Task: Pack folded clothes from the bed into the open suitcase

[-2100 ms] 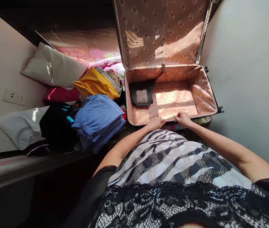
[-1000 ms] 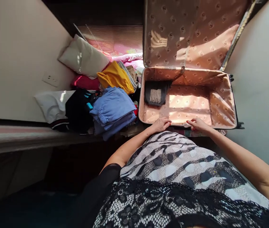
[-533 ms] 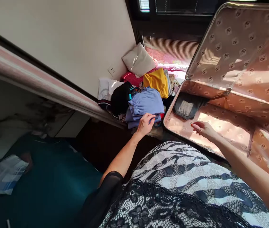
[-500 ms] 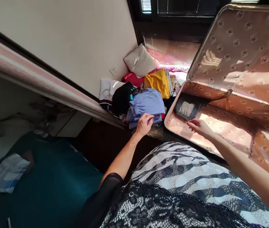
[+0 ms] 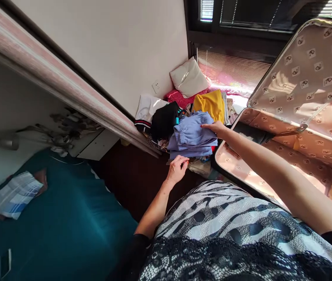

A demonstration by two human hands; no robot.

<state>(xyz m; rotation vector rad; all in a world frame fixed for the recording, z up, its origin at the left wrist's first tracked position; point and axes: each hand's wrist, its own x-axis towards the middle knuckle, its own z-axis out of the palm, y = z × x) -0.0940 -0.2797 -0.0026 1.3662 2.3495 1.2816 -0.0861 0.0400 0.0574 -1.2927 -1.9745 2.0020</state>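
Where the right hand (image 5: 216,128) hung over the suitcase, it now lies across the upper right part of a stack of folded periwinkle-blue cloth garments with a gathered waistband (image 5: 195,132); the work at hand has passed from case to clothing, and nothing is seen lifted.

Right hand: thumb side and fingertips at the top blue layer; whether they pinch it cannot be told, the far fingers being hidden.

Left hand (image 5: 176,170): just before the near edge of the stack, fingers loosely bent, a little parted from the thumb; no article visible in it.

Blue stack: on the clothing heap, left of the case, between the hands and the wall.

Adjoining articles: one mustard-yellow folded cloth garment (image 5: 211,103), behind; one black crumpled cloth garment (image 5: 164,121), to the left; one white cloth garment with a dark striped edge (image 5: 148,109), farther left; one beige cloth item (image 5: 199,167), low at the near side.

One large rectangular suitcase with pink patterned lining (image 5: 226,154): open, lid raised, beside the heap; inside, one dark folded cloth item (image 5: 246,132), partly behind the right forearm.

One off-white rectangular pillow (image 5: 189,78): against the wall, behind the heap.
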